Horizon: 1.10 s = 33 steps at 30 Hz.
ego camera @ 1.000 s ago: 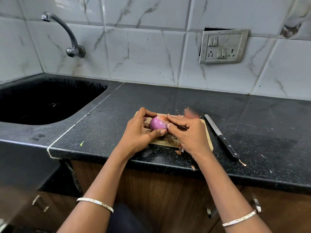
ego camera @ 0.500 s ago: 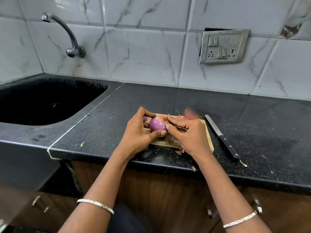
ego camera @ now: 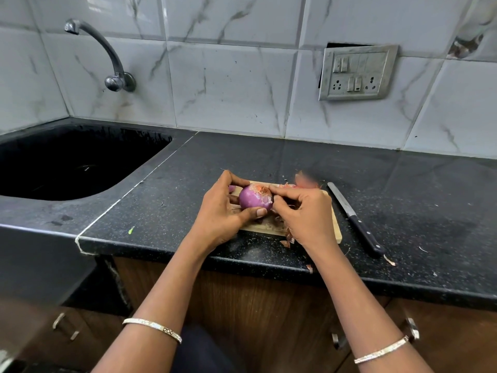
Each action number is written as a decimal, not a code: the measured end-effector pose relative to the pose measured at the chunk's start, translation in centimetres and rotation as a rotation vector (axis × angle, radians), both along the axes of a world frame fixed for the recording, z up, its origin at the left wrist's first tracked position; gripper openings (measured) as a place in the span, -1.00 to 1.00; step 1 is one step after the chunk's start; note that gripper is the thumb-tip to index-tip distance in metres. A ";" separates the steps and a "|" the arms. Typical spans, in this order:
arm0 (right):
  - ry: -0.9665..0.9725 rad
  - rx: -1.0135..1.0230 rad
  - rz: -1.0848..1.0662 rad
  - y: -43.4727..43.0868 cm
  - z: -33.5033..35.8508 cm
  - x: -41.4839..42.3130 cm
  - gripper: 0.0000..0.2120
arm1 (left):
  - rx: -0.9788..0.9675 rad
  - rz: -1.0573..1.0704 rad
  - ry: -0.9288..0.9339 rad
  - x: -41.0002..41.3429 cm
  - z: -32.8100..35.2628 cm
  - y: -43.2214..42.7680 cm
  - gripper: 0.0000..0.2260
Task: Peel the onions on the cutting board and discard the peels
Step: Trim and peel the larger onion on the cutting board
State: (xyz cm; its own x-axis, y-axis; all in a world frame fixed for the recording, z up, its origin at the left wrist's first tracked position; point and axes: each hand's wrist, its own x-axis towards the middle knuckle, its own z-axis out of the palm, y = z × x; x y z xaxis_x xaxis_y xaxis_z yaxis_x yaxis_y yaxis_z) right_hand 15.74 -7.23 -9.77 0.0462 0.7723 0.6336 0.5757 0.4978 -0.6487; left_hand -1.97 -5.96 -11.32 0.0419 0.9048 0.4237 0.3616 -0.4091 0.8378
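Note:
A purple onion [ego camera: 254,199], mostly bare with scraps of orange skin at its top, is held just above the wooden cutting board [ego camera: 336,232]. My left hand [ego camera: 224,211] grips the onion from the left, thumb underneath. My right hand [ego camera: 306,211] is at the onion's right side and its fingertips pinch the skin at the top. Loose peels [ego camera: 289,238] lie on the board under my right hand and at its front edge. Another reddish onion or peel [ego camera: 305,181] shows blurred behind my right hand.
A black-handled knife [ego camera: 355,219] lies on the black counter [ego camera: 403,200] just right of the board. A deep black sink [ego camera: 67,162] with a wall tap [ego camera: 107,57] is at the left. Peel scraps [ego camera: 390,261] dot the counter near its front edge.
Both hands stay at the onion. It has turned slightly in my left hand and my right fingertips have shifted along the skin at its top.

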 end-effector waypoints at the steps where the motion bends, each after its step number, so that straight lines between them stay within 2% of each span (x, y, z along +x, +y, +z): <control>1: 0.034 -0.024 0.002 0.0 0.1 0.1 -0.81 | -0.003 0.003 -0.006 0.0 0.0 0.0 -0.47; 5: 0.124 -0.071 0.084 -0.2 0.0 0.2 -0.84 | -0.005 0.030 -0.051 -0.1 -0.1 0.1 -0.47; 10: 0.118 -0.064 0.084 0.2 -0.1 0.3 -0.88 | 0.012 0.061 -0.039 -0.1 -0.1 0.3 -0.44; 18: -0.021 -0.038 0.041 0.7 -0.5 0.2 -0.95 | 0.058 0.066 0.029 0.0 -0.1 0.3 -0.42; 24: -0.025 -0.038 0.061 0.5 -0.3 0.0 -0.95 | 0.097 0.045 0.073 0.1 -0.3 0.5 -0.32; 29: 0.027 -0.048 -0.020 0.9 -0.6 0.2 -0.93 | 0.042 -0.031 -0.032 -0.3 -0.6 0.7 -0.37; 33: 0.129 -0.073 -0.006 0.9 -0.7 0.3 -0.91 | 0.020 -0.057 -0.066 -0.3 -0.8 0.8 -0.38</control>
